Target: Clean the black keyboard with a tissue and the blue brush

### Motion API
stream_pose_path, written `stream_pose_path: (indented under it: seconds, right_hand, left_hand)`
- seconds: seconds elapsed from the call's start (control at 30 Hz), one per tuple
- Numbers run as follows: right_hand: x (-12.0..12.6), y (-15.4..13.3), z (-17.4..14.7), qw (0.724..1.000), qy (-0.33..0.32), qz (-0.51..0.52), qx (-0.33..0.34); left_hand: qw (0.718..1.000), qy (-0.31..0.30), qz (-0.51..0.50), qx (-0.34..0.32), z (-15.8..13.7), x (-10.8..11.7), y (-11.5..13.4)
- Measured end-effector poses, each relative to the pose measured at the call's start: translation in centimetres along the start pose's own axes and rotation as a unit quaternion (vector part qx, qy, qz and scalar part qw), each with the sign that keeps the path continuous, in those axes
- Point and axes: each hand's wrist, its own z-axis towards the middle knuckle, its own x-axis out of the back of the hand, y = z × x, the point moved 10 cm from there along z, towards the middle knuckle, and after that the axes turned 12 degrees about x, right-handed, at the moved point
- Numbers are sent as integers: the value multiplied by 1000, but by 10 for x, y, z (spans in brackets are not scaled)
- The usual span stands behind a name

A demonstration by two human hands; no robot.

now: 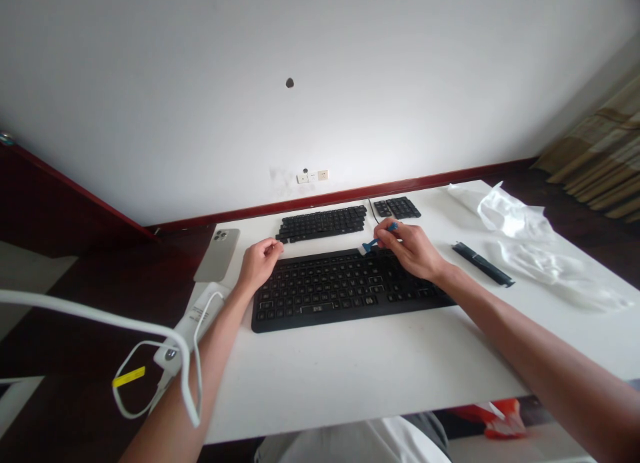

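A black keyboard base (320, 324) with its keycaps taken off lies across the white table in front of me. My right hand (407, 246) is closed round a small blue brush (371, 245), whose pale bristles touch the base's upper edge. At the base's upper left corner rests my left hand (260, 263), fingers curled and thumb against them; whatever they may grip is hidden. Behind the base, black keycaps (323, 223) are laid out in rows, and a smaller block of keycaps (397, 207) sits to their right. The right hand covers part of the base.
On the table's left side are a phone (217, 253) and a white power bank (197, 320) with a looped white cable (187, 370). To the right lie a black strip (483, 263) and crumpled clear plastic bags (520, 216). A wall (400, 116) stands behind the table.
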Motion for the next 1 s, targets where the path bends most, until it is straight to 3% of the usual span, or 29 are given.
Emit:
stream_pose_path:
  seconds: [0.33, 1.0]
  right_hand:
    - [-14, -7, 0, 998, -65, 25, 8]
    - [0, -4, 1, 1000, -16, -10, 2]
  left_hand:
    - [1000, -1, -3, -4, -1, 1, 2]
    - [1000, 0, -2, 0, -2, 2, 4]
